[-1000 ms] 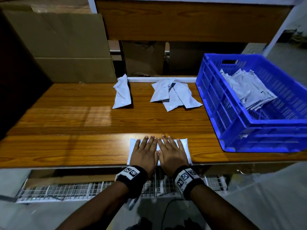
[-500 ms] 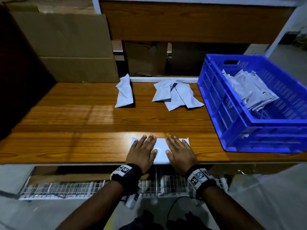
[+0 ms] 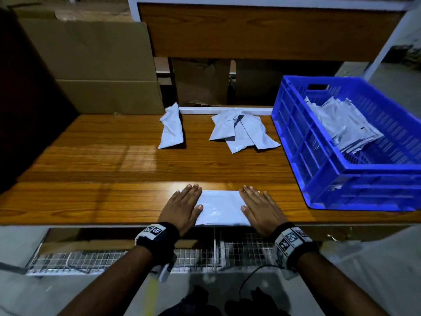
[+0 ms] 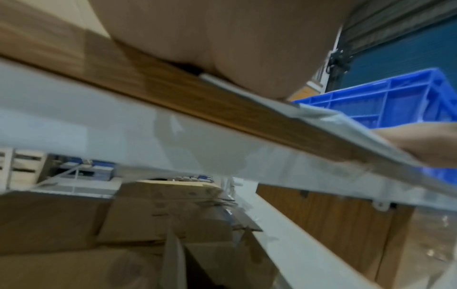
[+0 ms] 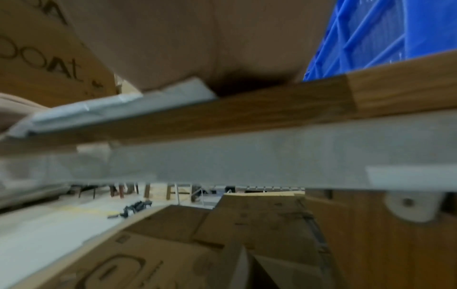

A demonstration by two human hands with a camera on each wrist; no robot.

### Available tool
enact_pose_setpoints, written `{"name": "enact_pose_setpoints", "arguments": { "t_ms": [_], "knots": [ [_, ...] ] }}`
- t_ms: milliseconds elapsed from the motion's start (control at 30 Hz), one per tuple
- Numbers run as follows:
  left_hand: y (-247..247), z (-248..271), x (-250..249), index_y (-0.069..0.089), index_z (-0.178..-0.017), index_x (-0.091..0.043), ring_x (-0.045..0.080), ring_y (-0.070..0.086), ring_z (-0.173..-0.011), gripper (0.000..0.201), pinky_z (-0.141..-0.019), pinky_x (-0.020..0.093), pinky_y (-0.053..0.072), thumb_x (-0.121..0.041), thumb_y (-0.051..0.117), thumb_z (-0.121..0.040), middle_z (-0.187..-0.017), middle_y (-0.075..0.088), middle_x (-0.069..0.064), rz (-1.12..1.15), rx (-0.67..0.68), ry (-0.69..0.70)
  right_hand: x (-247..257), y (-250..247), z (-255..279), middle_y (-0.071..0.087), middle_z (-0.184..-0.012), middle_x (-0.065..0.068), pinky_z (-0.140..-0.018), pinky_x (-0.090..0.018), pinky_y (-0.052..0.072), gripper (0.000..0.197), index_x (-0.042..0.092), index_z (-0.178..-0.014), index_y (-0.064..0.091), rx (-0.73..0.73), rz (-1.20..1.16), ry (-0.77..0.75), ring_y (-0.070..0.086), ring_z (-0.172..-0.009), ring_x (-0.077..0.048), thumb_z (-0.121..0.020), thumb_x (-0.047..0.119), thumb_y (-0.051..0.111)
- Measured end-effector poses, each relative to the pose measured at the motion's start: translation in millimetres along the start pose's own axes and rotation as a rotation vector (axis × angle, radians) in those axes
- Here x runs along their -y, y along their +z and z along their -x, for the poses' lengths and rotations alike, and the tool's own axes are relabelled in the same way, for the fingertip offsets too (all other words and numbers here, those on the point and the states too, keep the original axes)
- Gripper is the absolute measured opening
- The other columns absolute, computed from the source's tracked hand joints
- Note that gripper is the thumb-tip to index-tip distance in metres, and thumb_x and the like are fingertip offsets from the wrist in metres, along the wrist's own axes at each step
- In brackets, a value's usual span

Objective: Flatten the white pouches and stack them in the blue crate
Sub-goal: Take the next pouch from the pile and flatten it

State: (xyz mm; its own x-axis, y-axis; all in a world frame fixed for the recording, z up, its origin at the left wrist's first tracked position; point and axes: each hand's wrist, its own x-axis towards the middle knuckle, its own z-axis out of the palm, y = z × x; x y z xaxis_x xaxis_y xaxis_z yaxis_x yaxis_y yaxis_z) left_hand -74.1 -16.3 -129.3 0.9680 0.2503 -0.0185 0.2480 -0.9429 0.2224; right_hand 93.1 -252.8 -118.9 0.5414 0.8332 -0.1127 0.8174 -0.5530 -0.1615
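A white pouch [image 3: 219, 207] lies flat at the front edge of the wooden table [image 3: 102, 174]. My left hand [image 3: 183, 205] presses its left end with straight fingers, and my right hand [image 3: 259, 207] presses its right end the same way. The pouch's edge [image 4: 329, 121] shows under my left palm in the left wrist view, and the same pouch [image 5: 123, 105] shows under my right palm in the right wrist view. One crumpled pouch [image 3: 172, 130] and a small heap of pouches [image 3: 242, 132] lie at the back. The blue crate [image 3: 341, 169] at the right holds a stack of pouches [image 3: 344, 126].
Cardboard sheets [image 3: 91, 65] lean behind the table at the left. A wooden shelf panel [image 3: 262, 30] runs above the back. A wire grid [image 3: 114, 258] sits below the front edge. Cardboard boxes [image 5: 173, 244] lie under the table.
Both hands have slid apart from the middle of the pouch to its two ends, and the pouch now shows bare between them.
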Motion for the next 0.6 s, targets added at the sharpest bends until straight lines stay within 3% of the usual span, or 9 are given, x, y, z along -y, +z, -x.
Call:
{"name": "enact_pose_setpoints", "arguments": {
  "t_ms": [200, 333, 400, 467, 533, 600],
  "knots": [
    [1.9, -0.1, -2.9, 0.003, -0.156, -0.026, 0.009, -0.006, -0.149, 0.072, -0.117, 0.030, -0.005, -0.058, -0.006, -0.092, -0.161, -0.004, -0.011, -0.066, 0.007, -0.013, 2.6, 8.1, 0.5, 0.010, -0.163, 0.008, -0.120, -0.037, 0.000, 0.066, 0.027, -0.156, 0.012, -0.091, 0.019, 0.039, 0.003, -0.149, -0.007, -0.096, 0.051, 0.000],
    [-1.3, 0.8, -0.4, 0.002, -0.156, -0.025, 0.009, -0.008, -0.149, 0.082, -0.115, 0.028, -0.006, -0.066, -0.014, -0.087, -0.161, -0.005, -0.010, -0.026, 0.022, 0.013, 1.1, 2.9, 2.9, -0.002, -0.163, 0.010, -0.121, -0.037, -0.002, 0.070, 0.028, -0.156, 0.003, -0.057, -0.007, 0.020, -0.004, -0.149, -0.007, -0.094, 0.058, -0.003],
    [-6.2, 3.8, 4.5, 0.005, -0.156, -0.022, 0.009, -0.004, -0.149, 0.083, -0.118, 0.029, 0.001, -0.070, 0.002, -0.089, -0.162, 0.003, -0.009, 0.116, -0.024, 0.020, -2.5, 0.7, 6.2, -0.011, -0.162, 0.012, -0.121, -0.038, -0.003, 0.074, 0.029, -0.156, -0.005, -0.038, -0.043, -0.017, -0.011, -0.149, -0.007, -0.092, 0.067, 0.000],
    [-10.3, 13.3, 14.1, 0.011, -0.156, -0.023, 0.009, 0.004, -0.148, 0.089, -0.118, 0.033, 0.013, -0.076, 0.027, -0.085, -0.161, 0.012, -0.010, 0.252, -0.063, 0.036, -8.3, -0.9, 13.1, -0.014, -0.161, 0.015, -0.119, -0.038, -0.004, 0.084, 0.033, -0.155, -0.008, -0.038, -0.052, -0.068, -0.014, -0.148, -0.007, -0.087, 0.078, 0.013],
    [-13.0, 25.5, 27.1, 0.014, -0.155, -0.026, 0.011, 0.009, -0.148, 0.099, -0.116, 0.034, 0.014, -0.079, 0.044, -0.078, -0.161, 0.015, -0.009, 0.214, -0.014, 0.109, -15.7, 0.4, 22.7, -0.013, -0.160, 0.018, -0.119, -0.038, -0.005, 0.096, 0.036, -0.154, -0.008, 0.007, 0.005, -0.110, -0.013, -0.147, -0.005, -0.080, 0.083, 0.031],
    [-15.2, 30.6, 35.7, 0.017, -0.155, -0.025, 0.012, 0.008, -0.148, 0.094, -0.118, 0.035, 0.010, -0.070, 0.048, -0.079, -0.162, 0.010, -0.006, 0.073, 0.050, 0.235, -24.5, 4.2, 28.5, -0.008, -0.158, 0.020, -0.119, -0.037, -0.003, 0.098, 0.037, -0.154, 0.000, 0.033, 0.048, -0.158, -0.007, -0.146, -0.003, -0.079, 0.069, 0.054]
  ]
}}
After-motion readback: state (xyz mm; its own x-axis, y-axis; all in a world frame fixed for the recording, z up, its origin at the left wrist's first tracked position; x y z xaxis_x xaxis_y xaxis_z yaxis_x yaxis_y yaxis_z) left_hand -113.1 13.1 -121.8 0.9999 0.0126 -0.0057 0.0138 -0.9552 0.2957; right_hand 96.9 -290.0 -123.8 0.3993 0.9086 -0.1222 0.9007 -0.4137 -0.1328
